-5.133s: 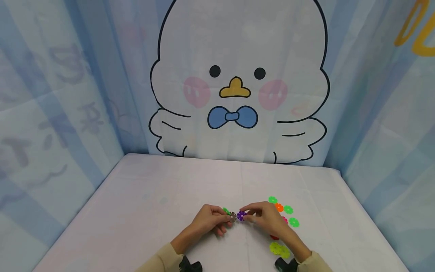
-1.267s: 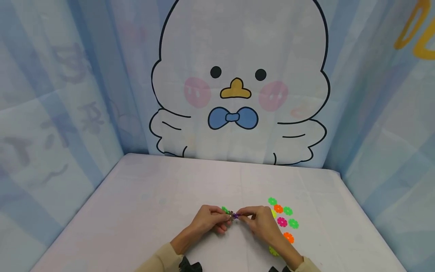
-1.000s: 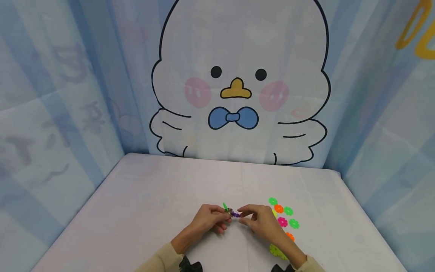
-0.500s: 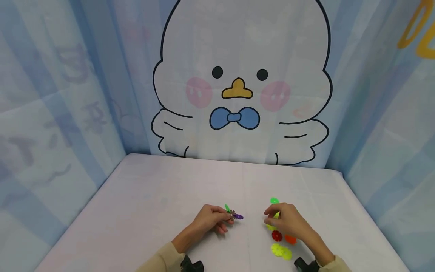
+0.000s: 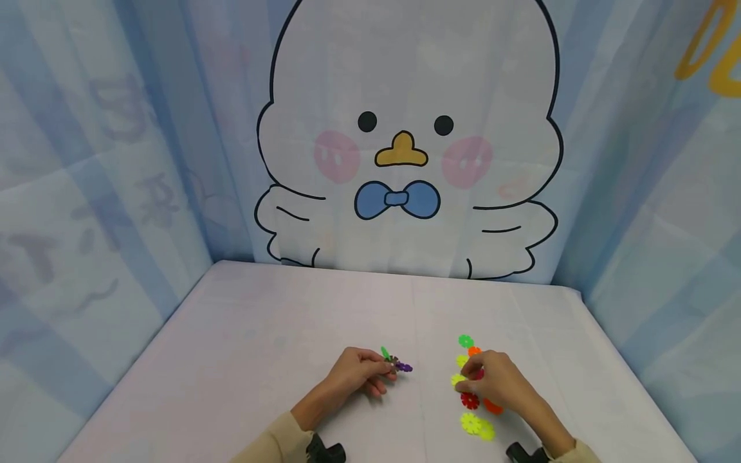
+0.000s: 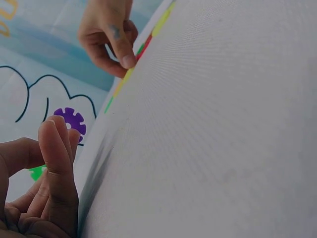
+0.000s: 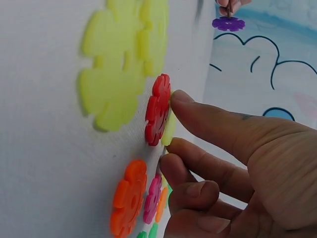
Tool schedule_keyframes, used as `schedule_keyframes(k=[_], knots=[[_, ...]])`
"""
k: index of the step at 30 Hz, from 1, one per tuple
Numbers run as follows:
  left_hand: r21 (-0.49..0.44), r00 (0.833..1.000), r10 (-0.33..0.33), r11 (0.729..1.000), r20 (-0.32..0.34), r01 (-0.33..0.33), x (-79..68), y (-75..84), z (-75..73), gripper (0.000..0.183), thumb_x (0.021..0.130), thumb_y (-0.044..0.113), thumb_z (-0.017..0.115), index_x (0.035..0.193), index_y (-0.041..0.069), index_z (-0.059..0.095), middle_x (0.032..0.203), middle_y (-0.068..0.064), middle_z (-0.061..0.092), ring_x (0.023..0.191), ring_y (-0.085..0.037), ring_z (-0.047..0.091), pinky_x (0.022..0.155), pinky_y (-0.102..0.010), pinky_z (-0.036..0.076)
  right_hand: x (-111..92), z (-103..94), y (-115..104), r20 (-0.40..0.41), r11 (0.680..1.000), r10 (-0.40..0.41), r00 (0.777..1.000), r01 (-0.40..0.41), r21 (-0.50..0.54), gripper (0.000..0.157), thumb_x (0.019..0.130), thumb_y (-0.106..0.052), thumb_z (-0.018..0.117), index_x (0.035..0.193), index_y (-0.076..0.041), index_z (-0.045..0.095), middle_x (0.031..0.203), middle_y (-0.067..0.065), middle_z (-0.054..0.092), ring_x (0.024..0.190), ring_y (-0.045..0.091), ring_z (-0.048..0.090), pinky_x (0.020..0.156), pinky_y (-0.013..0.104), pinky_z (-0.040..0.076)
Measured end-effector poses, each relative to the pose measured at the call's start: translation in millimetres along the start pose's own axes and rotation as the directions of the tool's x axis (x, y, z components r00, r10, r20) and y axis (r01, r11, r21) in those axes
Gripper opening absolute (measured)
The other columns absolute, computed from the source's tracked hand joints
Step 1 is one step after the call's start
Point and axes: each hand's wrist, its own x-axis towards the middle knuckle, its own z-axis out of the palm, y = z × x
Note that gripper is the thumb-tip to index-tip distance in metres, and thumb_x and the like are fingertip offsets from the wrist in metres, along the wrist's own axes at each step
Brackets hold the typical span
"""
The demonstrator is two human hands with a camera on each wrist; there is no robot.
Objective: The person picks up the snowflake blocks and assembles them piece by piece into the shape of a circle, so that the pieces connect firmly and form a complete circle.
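Observation:
In the head view my left hand (image 5: 360,372) pinches a small chain of notched plastic snowflake discs. Its purple disc (image 5: 404,367) sticks out to the right, a grey-brown disc (image 5: 395,364) sits at the fingertips, and a green disc (image 5: 385,352) stands up at the back. My right hand (image 5: 496,379) is down at the loose discs, thumb and index finger at opposite edges of a yellow disc (image 7: 169,130). A red disc (image 7: 158,110) lies right beside that thumb in the right wrist view. The curled other fingers hang over a magenta disc (image 7: 152,198).
More loose discs lie around the right hand on the white-covered table (image 5: 278,360): a green disc (image 5: 466,341), an orange disc (image 5: 493,406) and overlapping yellow discs (image 5: 478,426). A printed cloth backdrop (image 5: 405,238) rises behind the table, with curtains at both sides.
The purple disc has been joined to the grey-brown one. My right hand has let go of it and moved right, down to the loose discs. The left hand stays in place with the chain.

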Motion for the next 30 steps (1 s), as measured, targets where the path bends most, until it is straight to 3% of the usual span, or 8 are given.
schedule_keyframes(k=[13,23,30], knots=[[0.008,1.0,0.016,1.0,0.003,-0.016,-0.6,-0.9,-0.8,0.02,0.096,0.016,0.074,0.106,-0.002,0.076,0.096,-0.013,0.083,0.058,-0.006,0.069,0.054,-0.02,0.058,-5.0,1.1,-1.2,-0.015,0.996,-0.058,0.998,0.059,0.061,0.029,0.08,-0.021,0.093,0.094,-0.016,0.068,0.086,-0.002,0.069,0.079,0.014,0.058,0.071,0.028,0.053],[0.009,1.0,0.015,1.0,-0.003,-0.015,-0.2,-1.6,-0.7,0.02,0.097,0.016,0.074,0.106,-0.002,0.076,0.096,-0.012,0.083,0.058,-0.006,0.069,0.054,-0.02,0.058,-4.4,2.3,-2.1,-0.011,0.992,-0.057,0.998,0.058,0.109,0.023,0.084,-0.015,0.09,0.098,-0.014,0.072,0.081,-0.003,0.071,0.074,0.011,0.062,0.067,0.025,0.054],[0.008,1.0,0.014,1.0,0.003,-0.014,-0.7,-1.2,-0.4,0.02,0.097,0.016,0.074,0.106,-0.002,0.075,0.096,-0.012,0.083,0.058,-0.006,0.068,0.054,-0.02,0.057,-3.5,2.7,2.3,0.012,0.981,-0.102,0.995,0.099,0.168,0.021,0.086,-0.015,0.088,0.1,-0.011,0.073,0.079,-0.003,0.075,0.071,0.012,0.066,0.064,0.024,0.054]])
